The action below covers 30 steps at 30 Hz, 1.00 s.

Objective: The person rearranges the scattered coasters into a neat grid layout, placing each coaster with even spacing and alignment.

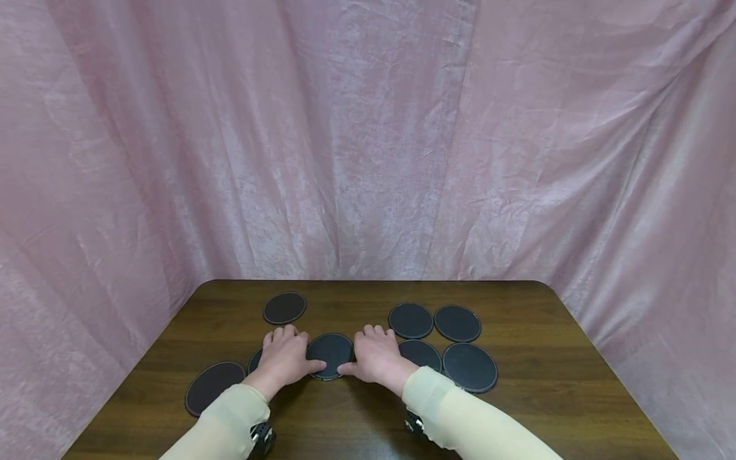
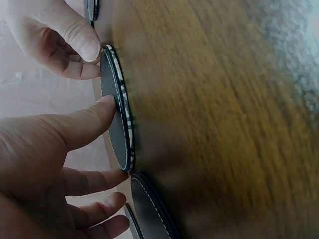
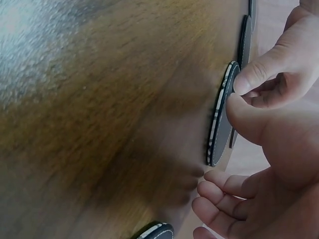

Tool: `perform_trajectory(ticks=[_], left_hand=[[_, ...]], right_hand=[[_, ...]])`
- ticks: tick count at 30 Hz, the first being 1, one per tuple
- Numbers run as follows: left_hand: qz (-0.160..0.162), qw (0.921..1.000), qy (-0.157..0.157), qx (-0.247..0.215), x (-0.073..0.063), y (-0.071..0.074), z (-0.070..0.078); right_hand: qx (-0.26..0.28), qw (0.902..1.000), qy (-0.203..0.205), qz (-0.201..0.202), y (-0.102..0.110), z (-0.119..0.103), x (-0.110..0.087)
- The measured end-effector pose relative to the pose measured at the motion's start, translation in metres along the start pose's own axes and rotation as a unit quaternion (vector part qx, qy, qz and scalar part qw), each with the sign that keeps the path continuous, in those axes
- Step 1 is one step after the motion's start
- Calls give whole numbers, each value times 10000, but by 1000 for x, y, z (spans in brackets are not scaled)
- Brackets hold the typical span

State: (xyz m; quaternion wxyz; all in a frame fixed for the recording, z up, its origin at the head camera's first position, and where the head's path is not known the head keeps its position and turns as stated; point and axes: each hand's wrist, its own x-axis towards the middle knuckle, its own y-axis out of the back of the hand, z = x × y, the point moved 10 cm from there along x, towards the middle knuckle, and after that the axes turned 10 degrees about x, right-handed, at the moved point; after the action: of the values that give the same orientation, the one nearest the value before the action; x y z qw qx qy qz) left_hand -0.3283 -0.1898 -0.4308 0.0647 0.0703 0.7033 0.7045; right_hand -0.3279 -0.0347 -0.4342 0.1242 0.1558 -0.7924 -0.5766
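Observation:
A round black coaster (image 1: 329, 352) with pale stitching lies on the wooden table between my two hands. In the left wrist view, a black-and-white patterned layer (image 2: 125, 107) shows along its edge, under the dark top. My left hand (image 1: 282, 359) holds it from the left, thumb over the near part of the top and a fingertip at the side edge. From the right, my right hand (image 1: 376, 358) holds the same coaster, its thumb also on the near part. The far fingers of both hands are partly hidden in the head view.
Several more black coasters sit in a close group at the right, one of them a front coaster (image 1: 469, 367). A far-left coaster (image 1: 284, 308), a near-left coaster (image 1: 214, 388) and one partly hidden coaster (image 1: 253, 361) lie around my left hand. Behind the table (image 1: 546, 409) hangs a pink curtain (image 1: 368, 140).

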Motion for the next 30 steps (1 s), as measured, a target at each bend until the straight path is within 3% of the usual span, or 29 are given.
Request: perform_trajectory(ticks=[7, 16, 25, 30], left_hand=[[-36, 9999, 110, -126, 4, -3, -3], [99, 9992, 116, -367, 18, -22, -14], [-55, 9991, 159, -400, 8, -5, -5], [-10, 9993, 191, -335, 5, -4, -5]], right_hand=[[-72, 9999, -19, -83, -3, -1, 3], [62, 9998, -95, -147, -3, -1, 6], [339, 9985, -370, -231, -5, 6, 10], [637, 9964, -523, -210, -6, 9, 11]])
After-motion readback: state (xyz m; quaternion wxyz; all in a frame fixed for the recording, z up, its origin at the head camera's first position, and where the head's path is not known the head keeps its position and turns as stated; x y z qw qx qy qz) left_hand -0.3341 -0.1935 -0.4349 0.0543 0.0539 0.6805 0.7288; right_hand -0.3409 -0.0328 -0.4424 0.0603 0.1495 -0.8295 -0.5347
